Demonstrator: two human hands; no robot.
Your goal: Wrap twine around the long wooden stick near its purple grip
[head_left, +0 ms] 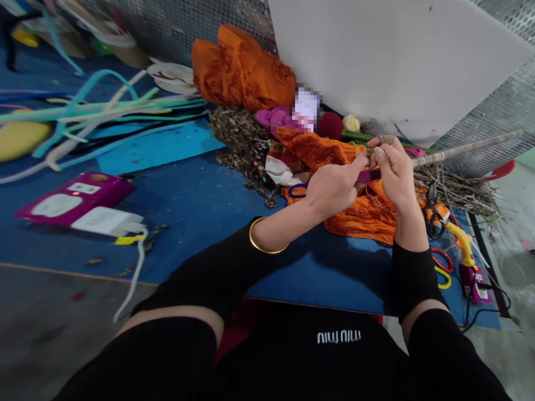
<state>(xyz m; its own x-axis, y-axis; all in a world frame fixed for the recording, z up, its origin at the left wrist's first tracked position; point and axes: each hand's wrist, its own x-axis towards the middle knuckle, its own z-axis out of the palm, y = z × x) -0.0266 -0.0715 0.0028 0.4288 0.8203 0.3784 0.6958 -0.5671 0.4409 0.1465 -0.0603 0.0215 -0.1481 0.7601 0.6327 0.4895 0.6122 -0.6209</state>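
My right hand (395, 170) is closed around a long, thin, pale wrapped stick (455, 152), which runs out to the right and slightly upward. Close beside it, my left hand (336, 188) is closed with its fingertips near the right hand's. A short dark purple piece (368, 176) shows between the two hands; whether it is gripped I cannot tell. What the left fingers hold is hidden. A fine thread hangs below the hands. Under them lies crumpled orange cloth (359, 214), with purple-handled scissors (297, 191) partly showing near the left wrist.
Dried plant stuff (240, 145), an orange cloth bundle (242, 69) and twigs (463, 184) line the back. Pruning shears (433, 209), a yellow glue gun (462, 239) and red-and-yellow-handled scissors (443, 267) lie right. Left are a purple power box (79, 197) and coloured strips (96, 111).
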